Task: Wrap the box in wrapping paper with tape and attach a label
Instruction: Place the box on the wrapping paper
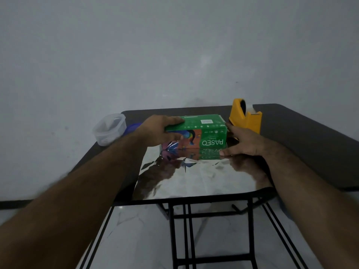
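Observation:
A green tissue box (204, 131) with "PASEO" printed upside down stands on a shiny silver sheet of wrapping paper (200, 179) spread over the near half of the dark table (303, 133). My left hand (161, 131) grips the box's left end, fingers over the top and thumb on the front face. My right hand (242, 142) lies open against the box's right end, its fingers straight and its thumb resting on the paper. A yellow tape dispenser (245, 118) stands just behind the right hand. No label is visible.
A clear plastic container (109, 129) sits at the table's far left corner, with a blue object (133, 127) partly hidden behind my left wrist. The wall is close behind the table. Black folding legs (186, 230) and a pale floor show below the near edge.

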